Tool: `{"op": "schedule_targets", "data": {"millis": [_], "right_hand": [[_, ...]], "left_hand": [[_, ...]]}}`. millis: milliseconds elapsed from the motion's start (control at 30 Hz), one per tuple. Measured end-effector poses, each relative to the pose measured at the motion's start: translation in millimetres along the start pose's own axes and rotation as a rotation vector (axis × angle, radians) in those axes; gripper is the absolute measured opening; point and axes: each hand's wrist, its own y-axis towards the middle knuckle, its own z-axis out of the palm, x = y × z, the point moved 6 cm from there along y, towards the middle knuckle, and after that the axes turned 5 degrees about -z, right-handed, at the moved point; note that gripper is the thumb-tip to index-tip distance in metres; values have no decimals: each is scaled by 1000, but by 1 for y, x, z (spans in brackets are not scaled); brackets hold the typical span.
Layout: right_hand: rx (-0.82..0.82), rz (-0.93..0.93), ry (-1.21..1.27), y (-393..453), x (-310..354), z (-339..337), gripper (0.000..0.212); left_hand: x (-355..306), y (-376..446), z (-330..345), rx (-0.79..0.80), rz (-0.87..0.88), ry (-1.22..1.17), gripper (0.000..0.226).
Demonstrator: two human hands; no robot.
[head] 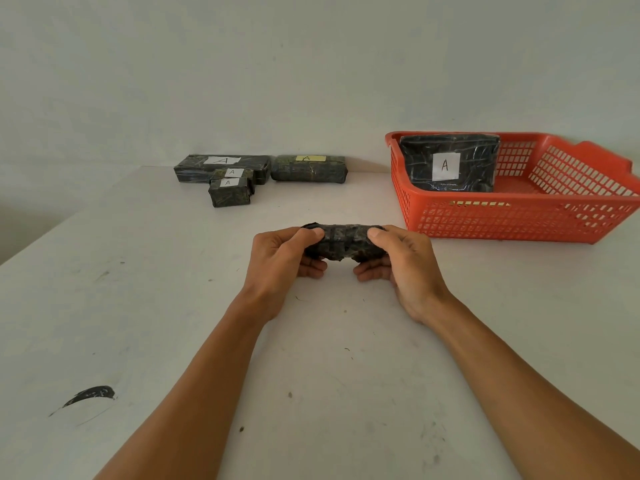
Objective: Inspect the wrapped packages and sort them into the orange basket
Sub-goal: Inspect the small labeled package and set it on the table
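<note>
I hold a small dark wrapped package (343, 241) above the middle of the white table, my left hand (282, 265) gripping its left end and my right hand (398, 263) its right end. No label shows on the side facing me. At the right stands the orange basket (502, 220), with one large dark package (450, 162) marked "A" leaning against its back left wall. Several more wrapped packages lie at the back: a long one (194, 169) with a white "A" label, two small ones (230, 192) in front of it, and one (308, 169) with a yellow label.
The white table (329, 375) meets a plain wall at the back. A dark smear (91, 394) marks the table's near left. The table's left edge runs diagonally from the back toward the near left.
</note>
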Motion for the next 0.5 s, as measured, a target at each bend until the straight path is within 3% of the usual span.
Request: {"op": "schedule_targets", "data": {"millis": [233,367,500], "right_hand": [[-44,24,16,1,-1,-1,33],[-10,24,12,-1,1,0,38],[11,-27,-59,-2,2,1,26]], "left_hand": [[-3,-3,4,58,93,156,14],[-7,-4,1,13,144,196,11],[-6,-4,-1,0,124,188,9]]}}
